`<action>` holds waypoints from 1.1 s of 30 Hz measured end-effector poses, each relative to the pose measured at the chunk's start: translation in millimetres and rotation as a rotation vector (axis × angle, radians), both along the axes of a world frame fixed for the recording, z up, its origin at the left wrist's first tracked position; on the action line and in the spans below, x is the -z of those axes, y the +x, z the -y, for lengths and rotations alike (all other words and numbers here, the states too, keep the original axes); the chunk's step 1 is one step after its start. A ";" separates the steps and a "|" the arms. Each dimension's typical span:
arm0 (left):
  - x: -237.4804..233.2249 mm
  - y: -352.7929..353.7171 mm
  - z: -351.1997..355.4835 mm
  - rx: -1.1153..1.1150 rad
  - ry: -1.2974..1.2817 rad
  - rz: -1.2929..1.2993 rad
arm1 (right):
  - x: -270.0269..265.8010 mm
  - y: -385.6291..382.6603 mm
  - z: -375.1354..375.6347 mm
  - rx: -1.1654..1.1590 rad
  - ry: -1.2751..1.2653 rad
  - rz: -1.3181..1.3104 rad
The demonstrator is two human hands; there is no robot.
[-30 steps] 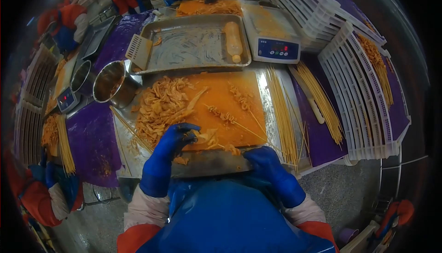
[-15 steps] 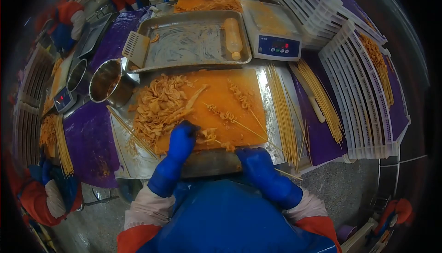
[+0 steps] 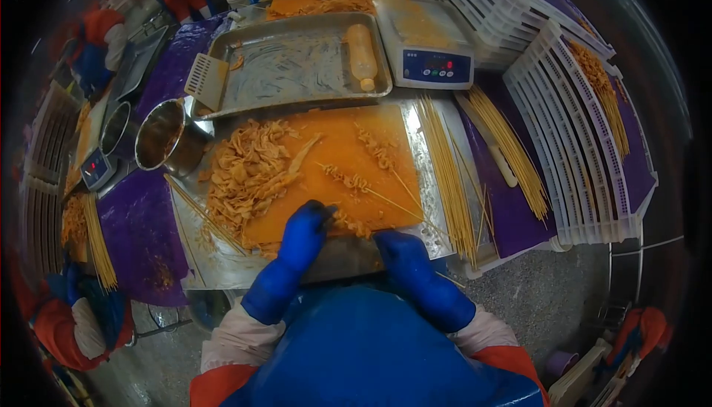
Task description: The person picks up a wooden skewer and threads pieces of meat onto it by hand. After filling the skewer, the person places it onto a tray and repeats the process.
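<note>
Both hands wear blue gloves at the near edge of an orange board (image 3: 297,214). My left hand (image 3: 310,225) pinches the left end of a meat strip (image 3: 351,223). Closed around a skewer, my right hand (image 3: 404,251) is at the strip's right end; the skewer's tail shows beyond the glove. A pile of sauced strips (image 3: 248,173) lies on the board's left half. Two threaded skewers, one nearer (image 3: 345,178) and one farther (image 3: 378,150), rest on the right half. Bare bamboo skewers (image 3: 449,184) lie right of the board.
Behind the board are a metal tray (image 3: 289,58) with a bottle (image 3: 361,55) and a scale (image 3: 434,44). A metal pot (image 3: 172,140) stands left. White racks (image 3: 571,140) stand right, near a knife (image 3: 498,156). Co-workers (image 3: 78,318) are at the left and far side.
My left hand has shifted slightly right, and the strip between my hands now sits more along the skewer. The whole view has tilted and shifted a little.
</note>
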State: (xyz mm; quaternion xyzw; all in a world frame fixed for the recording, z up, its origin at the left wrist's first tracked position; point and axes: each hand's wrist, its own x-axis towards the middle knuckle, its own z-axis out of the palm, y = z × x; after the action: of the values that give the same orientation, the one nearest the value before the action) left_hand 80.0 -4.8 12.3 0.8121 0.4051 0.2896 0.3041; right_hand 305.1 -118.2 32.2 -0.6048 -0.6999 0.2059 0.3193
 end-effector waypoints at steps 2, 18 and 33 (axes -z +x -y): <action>11.6 6.7 1.0 -0.030 0.088 -0.220 | -2.9 -8.4 -2.4 -0.010 0.012 0.127; 8.2 46.3 21.0 -0.104 0.155 -0.252 | 36.3 4.6 1.7 0.088 0.052 0.043; -0.4 63.2 23.8 -0.011 0.316 -0.558 | 32.2 -1.3 -0.8 0.060 0.051 0.100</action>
State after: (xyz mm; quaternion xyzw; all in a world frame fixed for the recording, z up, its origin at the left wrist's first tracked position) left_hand 143.2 -28.6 12.7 0.8952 0.4272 0.1166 0.0499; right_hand 303.8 -117.4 0.0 -0.6265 -0.7017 0.1478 0.3054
